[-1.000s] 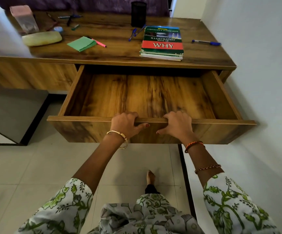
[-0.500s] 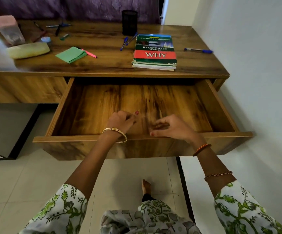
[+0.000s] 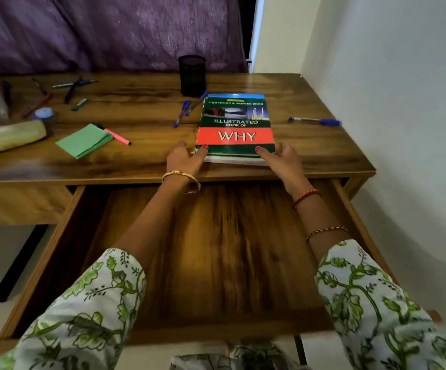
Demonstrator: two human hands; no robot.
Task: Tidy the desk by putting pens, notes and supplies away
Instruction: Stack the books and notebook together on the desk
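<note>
The desk (image 3: 141, 166) fills the upper half of the frame, and beneath it the drawer (image 3: 216, 249) is seen pulled fully out in the lower centre, its wooden floor bare where it shows, presumably opened so that the loose supplies can be dropped straight down into it. A stack of books (image 3: 236, 124) topped by the "WHY" volume is laid at centre, near the front edge of the desk, and is taken at its two near corners: the left hand (image 3: 183, 160) is set on the lower left corner with the thumb pressed on the cover, and the right hand (image 3: 283, 157) is set likewise on the lower right corner, so each grip appears clamped on the stack, thumb above and fingers seemingly tucked below, though the undersides are hidden. A two-handed hold is judged sensible for a wide, loose pile. A pale pouch (image 3: 11, 136) is laid at the left edge, a green pad of notes (image 3: 84, 140) with a pink pen (image 3: 117, 136) left of centre, a black mesh pen cup (image 3: 192, 74) at the upper centre, blue pens (image 3: 182, 113) just beside the books and one blue pen (image 3: 315, 120) well apart at the right. Compared with a second ago, the hands have been lifted from the drawer front, which was then gripped, and brought forward to the books; nothing on the desk has been shifted.
</note>
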